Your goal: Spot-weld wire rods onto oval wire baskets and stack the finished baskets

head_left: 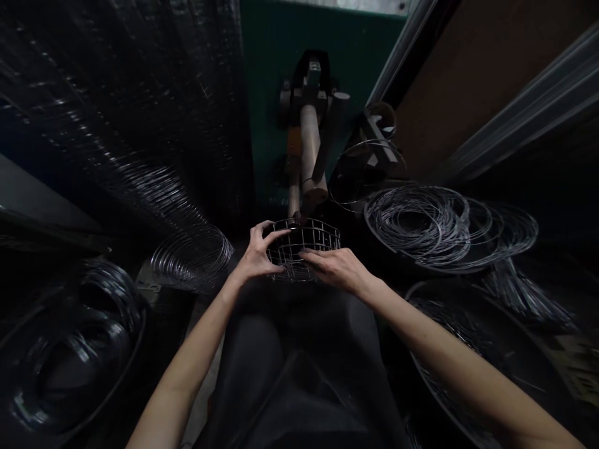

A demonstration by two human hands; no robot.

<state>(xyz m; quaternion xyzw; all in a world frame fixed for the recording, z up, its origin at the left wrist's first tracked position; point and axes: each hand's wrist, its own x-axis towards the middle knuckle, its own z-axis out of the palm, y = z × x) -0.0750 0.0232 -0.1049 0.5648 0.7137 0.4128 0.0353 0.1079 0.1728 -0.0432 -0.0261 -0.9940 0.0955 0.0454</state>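
A round wire basket [303,238] of thin metal rods is held in front of my lap, under the tips of a machine's electrode arms. My left hand [255,255] grips its left side, with the thumb low and the fingers over the upper rim. My right hand [339,268] lies against the near right side, its fingers pressed together on the wires. Whether a separate small wire is pinched there is too dark to see. The thick pale cylinder arm [309,140] of the machine points down toward the basket, and a thinner rod [293,196] reaches its far rim.
The green machine body [271,75] stands ahead. A tray of wire rings [416,224] is at right, above a tub of short wires [449,318] and a bundle of straight rods [528,293]. Stacked wire rings [191,255] and a tub of rings [70,362] are at left.
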